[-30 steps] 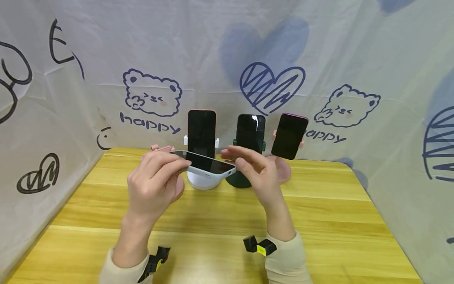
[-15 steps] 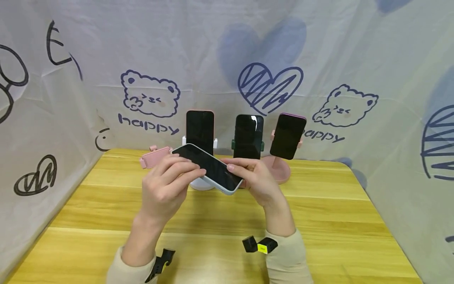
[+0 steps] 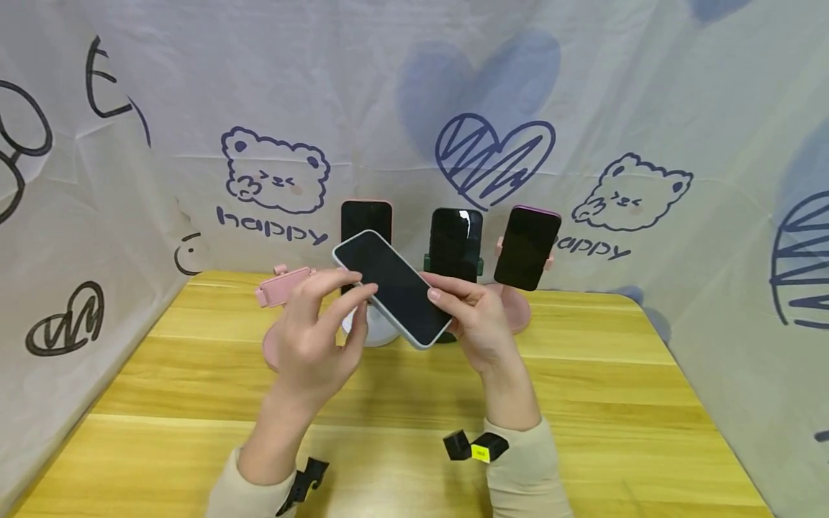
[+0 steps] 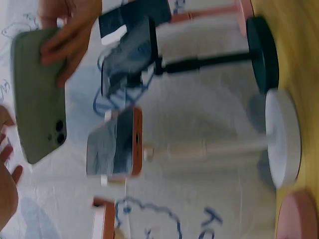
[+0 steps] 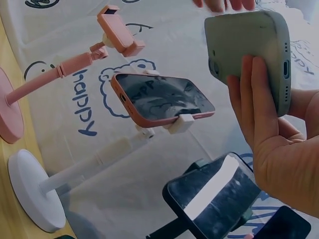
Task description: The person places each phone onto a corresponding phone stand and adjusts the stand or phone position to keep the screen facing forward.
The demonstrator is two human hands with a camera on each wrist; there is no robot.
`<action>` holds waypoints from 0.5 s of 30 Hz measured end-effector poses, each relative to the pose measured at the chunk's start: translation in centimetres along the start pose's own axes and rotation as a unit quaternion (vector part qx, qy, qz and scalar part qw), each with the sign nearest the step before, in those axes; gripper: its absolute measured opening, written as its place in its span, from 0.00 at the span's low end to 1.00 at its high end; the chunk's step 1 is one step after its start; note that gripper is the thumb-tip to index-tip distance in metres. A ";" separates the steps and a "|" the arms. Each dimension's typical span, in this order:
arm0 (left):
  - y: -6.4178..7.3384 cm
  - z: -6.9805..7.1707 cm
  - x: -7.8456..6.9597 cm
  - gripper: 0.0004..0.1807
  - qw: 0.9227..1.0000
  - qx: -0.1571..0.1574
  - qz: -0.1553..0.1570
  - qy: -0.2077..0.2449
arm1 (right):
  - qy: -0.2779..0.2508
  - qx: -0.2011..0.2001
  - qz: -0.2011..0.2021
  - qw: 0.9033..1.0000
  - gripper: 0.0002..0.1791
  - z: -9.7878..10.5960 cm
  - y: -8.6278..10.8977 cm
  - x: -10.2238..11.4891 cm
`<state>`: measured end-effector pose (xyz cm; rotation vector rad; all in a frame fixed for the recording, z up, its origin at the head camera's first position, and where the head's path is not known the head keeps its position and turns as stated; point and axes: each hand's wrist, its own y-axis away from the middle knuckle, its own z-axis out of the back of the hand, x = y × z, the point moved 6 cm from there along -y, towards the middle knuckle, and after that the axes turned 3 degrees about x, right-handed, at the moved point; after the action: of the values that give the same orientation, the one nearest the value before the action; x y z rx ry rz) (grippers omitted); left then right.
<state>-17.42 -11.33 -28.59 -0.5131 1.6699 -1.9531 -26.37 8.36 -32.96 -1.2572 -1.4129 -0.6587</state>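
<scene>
A smartphone (image 3: pixel 395 291) in a pale grey-green case is held tilted over the table, screen toward the head camera. My right hand (image 3: pixel 478 316) grips its lower right end, thumb on the front and fingers spread across the back (image 5: pixel 244 50). Beside the phone's left edge, my left hand (image 3: pixel 317 338) has its fingers loosely bent, with a gap to the phone in the left wrist view. Left of the hands stands a pink phone stand (image 3: pixel 283 287) with no phone in its clamp, its base partly hidden by my left hand.
Behind the hands, a white stand (image 4: pixel 283 139) bears an orange-cased phone (image 5: pixel 167 99). A dark green stand (image 4: pixel 263 55) holds a black phone (image 3: pixel 456 241), and a second pink stand (image 3: pixel 518 311) carries a purple-edged phone (image 3: pixel 527 248). A printed cloth (image 3: pixel 388 86) hangs behind the wooden table (image 3: pixel 602 403).
The phone has turned from nearly flat to screen-up and tilted steeply. My right hand has taken hold of its lower end, while my left hand has loosened and drawn off its left edge.
</scene>
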 end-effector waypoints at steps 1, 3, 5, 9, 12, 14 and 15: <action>0.1 -0.1 0.1 0.11 0.999 -0.014 0.030 0.020 | -0.004 -0.008 0.004 1.000 0.16 0.1 0.1 0.1; 0.6 -0.4 0.6 0.15 0.990 -0.034 0.112 0.075 | -0.003 -0.018 0.010 1.000 0.16 0.3 0.1 0.2; 1.2 -0.8 1.1 0.18 0.967 -0.040 0.203 0.148 | 0.000 -0.022 0.013 1.000 0.16 0.3 0.1 0.3; 2.4 -2.3 1.7 0.26 0.886 -0.012 0.360 0.293 | 0.017 -0.024 0.014 0.999 0.19 0.1 0.0 0.2; 2.8 -3.0 1.7 0.33 0.834 0.002 0.424 0.352 | 0.032 -0.028 0.019 0.999 0.20 -0.1 0.0 0.1; 3.0 -3.3 1.6 0.36 0.820 0.008 0.444 0.361 | 0.039 -0.031 0.023 0.998 0.20 -0.2 0.0 0.0; 3.0 -3.4 1.6 0.37 0.818 0.010 0.449 0.359 | 0.042 -0.032 0.024 0.998 0.20 -0.3 0.0 0.0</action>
<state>-20.25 -9.90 -32.18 1.0090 1.7749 -1.4424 -26.29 8.11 -32.94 -1.2949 -1.2975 -0.7205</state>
